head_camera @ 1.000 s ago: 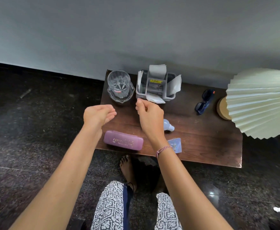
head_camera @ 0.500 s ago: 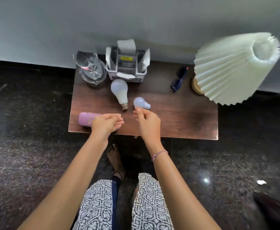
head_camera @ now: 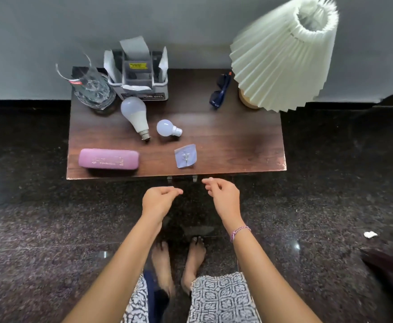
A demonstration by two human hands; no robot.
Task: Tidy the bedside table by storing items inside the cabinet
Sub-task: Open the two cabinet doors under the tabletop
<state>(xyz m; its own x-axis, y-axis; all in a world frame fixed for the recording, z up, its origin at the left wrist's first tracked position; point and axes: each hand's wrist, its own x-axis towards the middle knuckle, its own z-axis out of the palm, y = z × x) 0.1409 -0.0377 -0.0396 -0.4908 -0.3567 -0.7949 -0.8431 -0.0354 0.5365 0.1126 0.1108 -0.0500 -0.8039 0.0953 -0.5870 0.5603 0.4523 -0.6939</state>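
Observation:
The dark wooden bedside table [head_camera: 237,141] carries a pink glasses case [head_camera: 108,159], a large white bulb [head_camera: 135,116], a small bulb [head_camera: 167,128], a small blue packet [head_camera: 185,155], dark sunglasses [head_camera: 220,92], a glass jug [head_camera: 90,86] and a grey organiser [head_camera: 137,75] with papers. My left hand [head_camera: 158,201] and my right hand [head_camera: 223,197] hover just in front of the table's front edge, fingers loosely curled, holding nothing. Two small cabinet handles [head_camera: 181,179] peek out under the edge.
A pleated cream lamp [head_camera: 282,54] stands at the table's back right. A grey wall runs behind the table. The floor is dark polished stone, with crumpled white scraps [head_camera: 370,234] and a dark object [head_camera: 389,266] on the right. My bare feet [head_camera: 179,259] are below the hands.
Both hands have pulled back from the tabletop to just in front of its edge. The view has risen and drawn back, so the whole table shows.

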